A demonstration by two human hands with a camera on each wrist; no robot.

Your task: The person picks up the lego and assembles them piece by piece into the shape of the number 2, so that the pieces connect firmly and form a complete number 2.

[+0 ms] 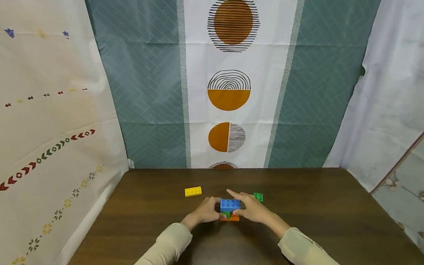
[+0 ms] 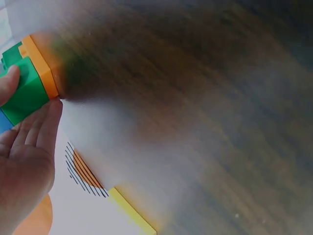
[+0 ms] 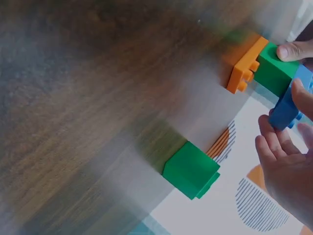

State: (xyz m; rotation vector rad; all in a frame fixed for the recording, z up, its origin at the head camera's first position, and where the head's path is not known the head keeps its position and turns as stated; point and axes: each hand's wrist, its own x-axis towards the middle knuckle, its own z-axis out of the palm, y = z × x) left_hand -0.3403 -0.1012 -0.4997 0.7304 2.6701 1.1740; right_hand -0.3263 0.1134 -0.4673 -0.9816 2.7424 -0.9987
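Observation:
A small stack of toy building bricks stands on the table between both hands. Orange (image 1: 234, 218) is the flat bottom brick, a green brick (image 3: 274, 73) sits on one end of it, and a long blue brick (image 1: 230, 204) is on top. My left hand (image 1: 208, 210) grips the green brick from the left, its thumb (image 2: 9, 84) against the near face and fingers behind. From the right, my right hand (image 1: 254, 208) pinches the overhanging end of the blue brick, thumb in front, fingertips behind; its index finger is extended in the head view. The orange brick's studs show beside the green one.
A loose green brick (image 1: 258, 197) lies on the dark wooden table (image 1: 147, 218) behind the right hand. Farther left, a yellow brick (image 1: 193, 191) lies beyond the left hand. Patterned cloth (image 1: 147, 103) hangs behind the table and along both sides.

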